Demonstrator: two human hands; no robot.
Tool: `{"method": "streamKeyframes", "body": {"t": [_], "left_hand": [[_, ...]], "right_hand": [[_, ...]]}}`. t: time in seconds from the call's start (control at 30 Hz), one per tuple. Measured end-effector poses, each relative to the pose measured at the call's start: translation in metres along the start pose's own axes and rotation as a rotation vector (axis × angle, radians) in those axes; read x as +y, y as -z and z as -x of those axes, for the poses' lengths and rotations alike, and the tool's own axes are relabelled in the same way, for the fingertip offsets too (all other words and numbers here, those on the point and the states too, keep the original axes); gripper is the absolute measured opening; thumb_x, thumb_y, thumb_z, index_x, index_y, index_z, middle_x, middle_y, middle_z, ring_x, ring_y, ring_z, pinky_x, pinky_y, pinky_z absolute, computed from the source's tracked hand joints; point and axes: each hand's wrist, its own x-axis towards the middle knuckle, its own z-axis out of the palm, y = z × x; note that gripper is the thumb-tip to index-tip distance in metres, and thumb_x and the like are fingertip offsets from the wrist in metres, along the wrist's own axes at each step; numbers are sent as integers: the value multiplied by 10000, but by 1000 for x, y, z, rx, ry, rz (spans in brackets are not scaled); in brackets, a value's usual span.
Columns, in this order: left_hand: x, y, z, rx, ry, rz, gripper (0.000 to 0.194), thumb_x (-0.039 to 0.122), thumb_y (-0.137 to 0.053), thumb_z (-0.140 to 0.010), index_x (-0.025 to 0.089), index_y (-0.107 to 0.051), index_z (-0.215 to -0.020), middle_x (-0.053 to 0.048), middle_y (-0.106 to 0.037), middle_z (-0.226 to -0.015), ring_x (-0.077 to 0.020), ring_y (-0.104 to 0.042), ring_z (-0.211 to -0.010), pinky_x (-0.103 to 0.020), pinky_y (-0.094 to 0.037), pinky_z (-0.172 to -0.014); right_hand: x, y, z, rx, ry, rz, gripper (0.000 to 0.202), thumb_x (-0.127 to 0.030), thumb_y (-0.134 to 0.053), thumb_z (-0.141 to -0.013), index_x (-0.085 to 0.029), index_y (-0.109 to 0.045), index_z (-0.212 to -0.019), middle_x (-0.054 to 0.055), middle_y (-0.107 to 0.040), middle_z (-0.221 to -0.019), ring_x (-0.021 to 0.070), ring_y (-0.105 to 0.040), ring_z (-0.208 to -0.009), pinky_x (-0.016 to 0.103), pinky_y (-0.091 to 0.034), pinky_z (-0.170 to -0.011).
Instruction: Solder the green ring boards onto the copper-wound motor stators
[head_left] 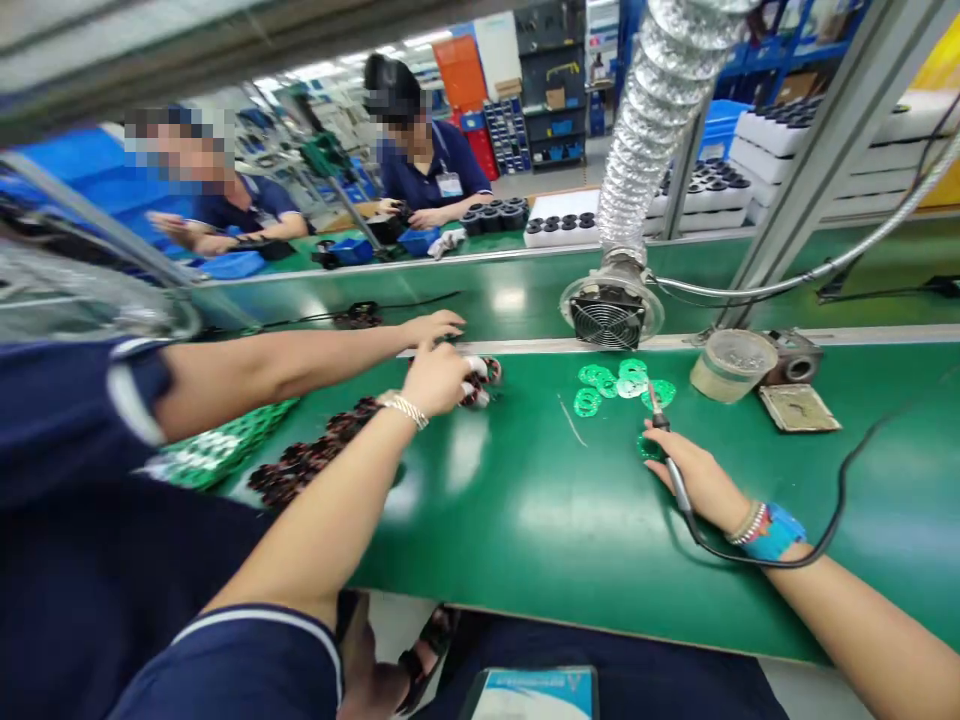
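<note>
My left hand (439, 380), with a pale bracelet at the wrist, is closed around small white, black and copper coil parts (480, 382); its fingertips are partly hidden. Right against it is a co-worker's hand (433, 326), reaching in from the left. A soldering iron (677, 485) is in my right hand (701, 475), its tip pointing up at a group of thin green rings (632, 376). One more green ring (649, 447) lies by the fingers of my right hand. Many dark coil parts (307, 462) lie in a pile beyond my left forearm.
A fume fan (609, 312) hangs on a silver hose above the green table (495, 520). At the right are a round tub (731, 365), a metal holder (799, 356) and a square tray (799, 409). Green boards (217, 445) lie at the left. Two people work behind the frame.
</note>
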Motion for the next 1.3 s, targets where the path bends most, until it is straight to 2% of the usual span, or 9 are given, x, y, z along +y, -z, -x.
{"method": "streamKeyframes", "body": {"t": [0.2,0.37,0.47,0.57,0.63,0.83,1.0,1.17,1.3], "left_hand": [[-8,-38,100,-100,44,-72,349,215,-575,-734,291,-599,-1074,-67,-652,-901,-254,-559,-954,-459,-316,-945],[-11,-42,146,99,87,-21,340,415,-543,-791,261,-589,-1090,-97,-591,-1134,-297,-446,-1154,-496,-289,-985],[2,-57,157,216,132,-40,349,495,-592,-735,215,-664,-931,-132,-567,-1121,-337,-441,-1133,-545,-275,-988],[23,-74,161,328,187,40,240,385,-580,-778,197,-681,-886,-137,-537,-1134,-314,-461,-1118,-510,-328,-979],[39,-81,166,357,111,175,184,323,-578,-789,213,-677,-897,-115,-498,-1208,-294,-433,-1171,-477,-345,-997],[87,-90,194,121,-275,712,211,252,-511,-837,242,-624,-1014,-69,-415,-1339,-214,-415,-1235,-383,-352,-1051],[105,-101,216,229,-7,977,361,223,-463,-843,227,-458,-1203,-89,-543,-1181,-195,-539,-1093,-390,-412,-997],[123,-103,215,176,39,813,694,449,-739,-596,200,-466,-1185,-129,-543,-1181,-299,-515,-1100,-456,-415,-960],[136,-102,197,185,24,832,519,398,-753,-591,198,-542,-1022,-99,-597,-1043,-277,-560,-1004,-434,-452,-892]], "right_hand": [[-23,-6,14,-130,123,-134,339,-183,-471,-850,-203,-524,-1184,106,-560,-1246,245,-579,-1097,412,-495,-926],[-59,-9,36,-156,136,-140,342,-183,-492,-834,-201,-506,-1175,107,-530,-1279,247,-519,-1166,439,-457,-969],[-74,-18,38,-50,63,-20,359,-236,-576,-805,-191,-505,-1154,130,-578,-1190,286,-536,-1107,501,-459,-928],[-85,-26,37,-3,21,-1,339,-185,-537,-825,-188,-497,-1161,135,-585,-1148,267,-570,-1028,476,-484,-887],[-92,-28,41,-25,26,-62,361,-131,-501,-824,-192,-478,-1179,128,-567,-1175,242,-571,-1046,436,-481,-910],[-111,-24,62,-181,91,-224,396,-67,-389,-841,-221,-438,-1202,95,-517,-1291,188,-520,-1167,373,-447,-969],[-119,-21,65,-142,47,-241,416,-97,-466,-811,-211,-411,-1206,118,-499,-1310,204,-517,-1173,370,-448,-968],[-125,-23,61,-78,5,-197,396,-154,-542,-809,-211,-436,-1186,126,-526,-1274,222,-554,-1121,384,-471,-939],[-138,-25,47,-7,82,-263,314,-133,-476,-856,-227,-470,-1156,92,-575,-1218,187,-557,-1112,360,-458,-958]]}}
